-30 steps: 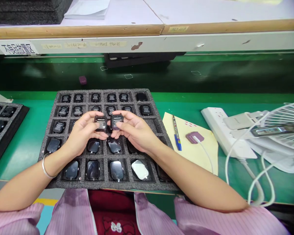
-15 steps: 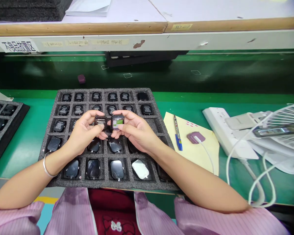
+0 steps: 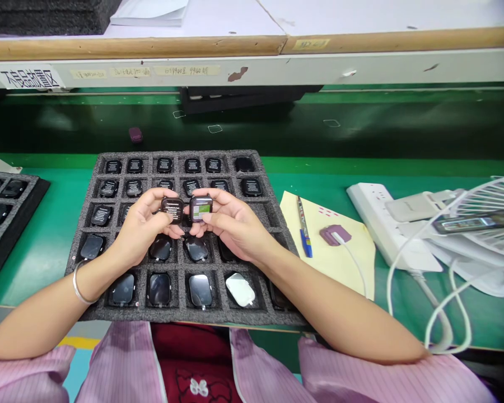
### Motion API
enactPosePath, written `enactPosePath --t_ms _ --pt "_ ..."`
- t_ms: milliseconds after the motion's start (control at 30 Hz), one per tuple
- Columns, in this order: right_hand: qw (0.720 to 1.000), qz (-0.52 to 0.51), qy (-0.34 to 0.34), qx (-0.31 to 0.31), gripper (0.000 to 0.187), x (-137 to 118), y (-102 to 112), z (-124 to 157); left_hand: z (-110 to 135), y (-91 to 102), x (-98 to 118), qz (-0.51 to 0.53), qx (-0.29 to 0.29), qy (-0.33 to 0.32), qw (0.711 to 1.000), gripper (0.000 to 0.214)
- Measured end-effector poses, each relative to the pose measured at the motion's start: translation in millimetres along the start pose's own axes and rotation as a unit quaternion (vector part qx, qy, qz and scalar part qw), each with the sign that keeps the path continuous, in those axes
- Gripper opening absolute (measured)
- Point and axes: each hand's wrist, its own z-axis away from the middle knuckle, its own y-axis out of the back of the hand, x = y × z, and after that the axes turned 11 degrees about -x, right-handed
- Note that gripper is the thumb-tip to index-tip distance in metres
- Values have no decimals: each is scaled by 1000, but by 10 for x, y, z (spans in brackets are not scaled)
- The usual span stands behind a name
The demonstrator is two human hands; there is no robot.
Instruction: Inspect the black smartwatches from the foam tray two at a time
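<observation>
Smartwatch one (image 3: 173, 206) sits over the middle of the foam tray (image 3: 172, 317), and from my seat on the remote feed I can see the left hand (image 3: 143, 221) pinching it between thumb and fingers. Its face has white lines of text, too tiny for me to read. Right hand (image 3: 233, 221) grips smartwatch two (image 3: 200, 204) much the same way, just beside the first, thumb over the bottom of a screen showing some green and white. Below them I've got loads more watches in the tray's compartments, one with a pale face (image 3: 241, 290) up front. Off right, a yellow sheet (image 3: 327, 268) carries a pen (image 3: 304, 226) and a purple block (image 3: 335, 235) with a white cable (image 3: 359, 271).
</observation>
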Motion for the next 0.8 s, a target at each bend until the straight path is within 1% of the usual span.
enactPosePath --t_ms 167,233,367,433,633,800 --pt "1000 19 14 4 50 27 2 -13 -1 -3 -20 3 -6 -5 1000 48" --pt "999 28 14 10 51 31 3 -18 -4 -3 -27 -4 -6 -4 1000 48" --pt "999 17 0 29 41 14 -1 -24 -7 3 -18 -9 -4 11 1000 34" --pt "999 3 -7 33 37 2 -4 -24 -6 3 -8 -3 -3 18 1000 33" --pt "999 25 1 29 42 -3 -6 -15 17 -18 8 15 -15 19 1000 37" --pt "999 38 3 35 42 9 -10 -19 32 -23 13 14 -17 18 1000 37"
